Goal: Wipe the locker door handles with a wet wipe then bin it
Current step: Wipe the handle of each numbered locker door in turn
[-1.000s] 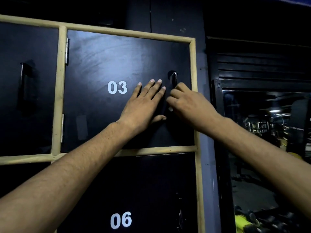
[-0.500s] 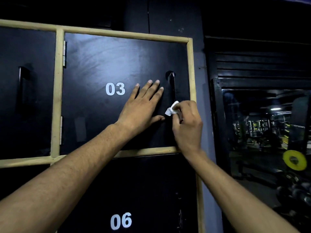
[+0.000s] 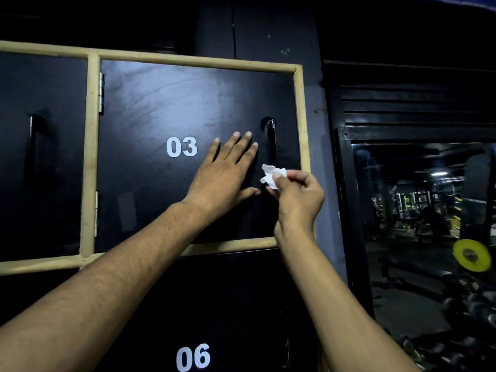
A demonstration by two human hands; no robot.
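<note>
The black locker door (image 3: 161,103) marked 03 is bordered by a light wooden frame (image 3: 90,157), with two hinges (image 3: 101,92) on its left edge. A door marked 06 (image 3: 193,357) is located below; a neighbouring door handle (image 3: 32,149) is seen at left. A yellow weight plate (image 3: 471,255) is visible at far right. The left hand (image 3: 225,175) is laid flat on door 03, fingers (image 3: 236,149) straight, just left of the vertical black handle (image 3: 272,143). The wet wipe (image 3: 271,175), white and crumpled, is pinched by the right hand (image 3: 298,200) at the handle's lower end; contact with the handle cannot be confirmed.
</note>
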